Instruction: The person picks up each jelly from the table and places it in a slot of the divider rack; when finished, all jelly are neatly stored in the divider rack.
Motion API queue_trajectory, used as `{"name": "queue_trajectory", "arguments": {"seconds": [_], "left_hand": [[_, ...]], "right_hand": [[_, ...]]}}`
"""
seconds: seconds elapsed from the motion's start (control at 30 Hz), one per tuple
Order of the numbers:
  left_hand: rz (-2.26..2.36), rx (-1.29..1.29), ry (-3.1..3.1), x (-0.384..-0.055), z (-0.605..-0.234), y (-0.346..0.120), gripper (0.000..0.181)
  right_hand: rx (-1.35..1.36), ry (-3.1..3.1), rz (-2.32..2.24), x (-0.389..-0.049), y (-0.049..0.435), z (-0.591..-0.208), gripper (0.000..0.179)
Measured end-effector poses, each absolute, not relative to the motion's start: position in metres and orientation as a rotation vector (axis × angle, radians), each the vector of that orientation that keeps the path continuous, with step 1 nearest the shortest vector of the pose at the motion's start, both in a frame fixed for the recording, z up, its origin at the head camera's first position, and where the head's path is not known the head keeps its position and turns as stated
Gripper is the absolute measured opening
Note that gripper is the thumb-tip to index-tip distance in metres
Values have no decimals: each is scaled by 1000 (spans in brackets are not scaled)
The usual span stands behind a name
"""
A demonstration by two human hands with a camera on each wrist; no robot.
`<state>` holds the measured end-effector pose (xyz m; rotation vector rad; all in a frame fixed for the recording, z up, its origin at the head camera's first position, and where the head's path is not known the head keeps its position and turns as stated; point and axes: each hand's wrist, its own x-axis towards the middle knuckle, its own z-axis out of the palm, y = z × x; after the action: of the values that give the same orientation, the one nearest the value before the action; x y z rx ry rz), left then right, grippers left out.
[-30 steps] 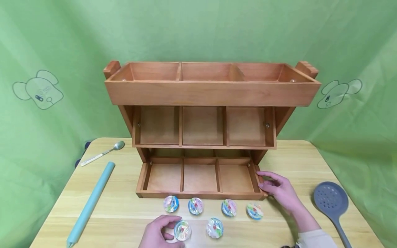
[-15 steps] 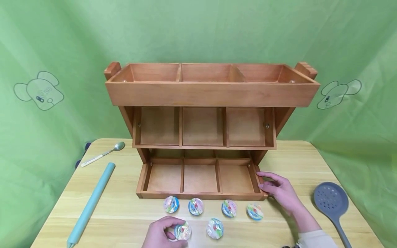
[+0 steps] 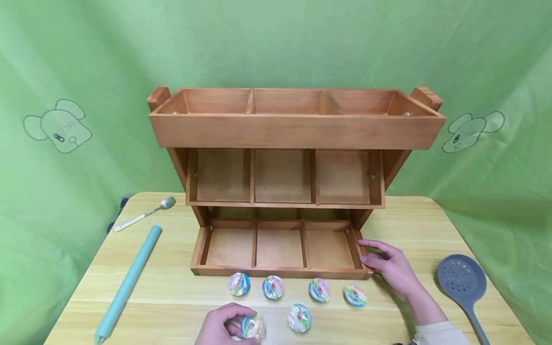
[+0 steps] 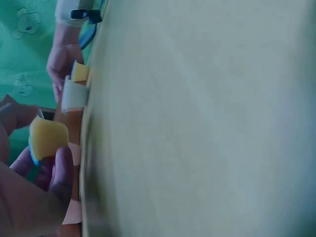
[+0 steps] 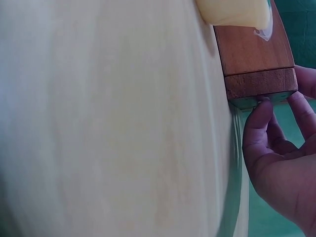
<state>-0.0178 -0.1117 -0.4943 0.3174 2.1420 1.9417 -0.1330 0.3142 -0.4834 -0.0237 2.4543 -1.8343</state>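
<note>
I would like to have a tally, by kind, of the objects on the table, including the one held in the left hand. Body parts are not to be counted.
Small lidded cups: 6 (1 in the left hand)
Three-tier wooden rack: 1
Spoon: 1
Teal roll: 1
Grey slotted utensil: 1
Total: 10

Rack [image 3: 297, 132] toward the desk's [image 3: 172, 297] back edge, cups [image 3: 273, 287] before it; spoon [image 3: 146, 214] by the back left corner, roll [image 3: 128, 285] along the left edge, skimmer [image 3: 462, 280] near the right.
</note>
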Motion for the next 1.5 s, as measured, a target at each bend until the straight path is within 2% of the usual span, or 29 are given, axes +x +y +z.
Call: {"name": "queue_trajectory", "arguments": {"seconds": [0.37, 0.63, 0.8, 1.2, 1.5], "left_hand": [[1963, 293, 2201, -29, -459, -122, 45], [2068, 338, 2395, -65, -451, -133, 46], [2127, 277, 2389, -90, -447, -136, 48], [1928, 66, 2550, -141, -463, -133, 41], [1723, 31, 2692, -163, -470, -123, 38]], "right_hand": [[-17, 2479, -1817, -135, 314, -478, 49], [-2, 2484, -1809, -135, 314, -478, 49], [10, 2491, -1799, -135, 314, -479, 49], [-4, 2466, -1815, -136, 314, -478, 51], [5, 2427, -1842, -132, 314, -482, 51]]}}
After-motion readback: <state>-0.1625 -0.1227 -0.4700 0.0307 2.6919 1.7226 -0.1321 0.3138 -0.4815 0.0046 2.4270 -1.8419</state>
